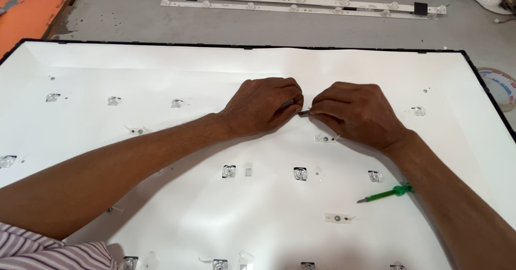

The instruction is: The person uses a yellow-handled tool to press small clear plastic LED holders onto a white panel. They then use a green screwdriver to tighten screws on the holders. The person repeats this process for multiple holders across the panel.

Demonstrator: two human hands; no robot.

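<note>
Reaching over the white reflector sheet [258,71], you had both hands meeting near its upper middle. Your left hand [263,107] was curled into a loose fist, fingers folded in, thumb and fingertips pinched at the right edge of the fist. Your right hand [356,114] was curled the same way, knuckles up, and its fingertips pinched toward the left. Between the two hands sat a small dark piece [304,112], thin and short; both hands appeared to close on it, each from its own side, though it was too small to tell what it was or exactly how the fingers held it. It lay just above the sheet's surface, about level with a row of round clear lenses [177,103].

More lenses [300,173] poked through holes in the sheet below your hands, and a small white clip [325,138] lay just under your right hand. A green-handled screwdriver [386,193] rested on the sheet beside your right forearm, its tip pointing left. The sheet lay in a shallow black-edged panel frame [484,82]. Beyond it, on the grey table [322,28], two long white light strips [290,4] lay side by side, well apart from your hands. A striped sleeve [43,251] showed at the lower left corner.
</note>
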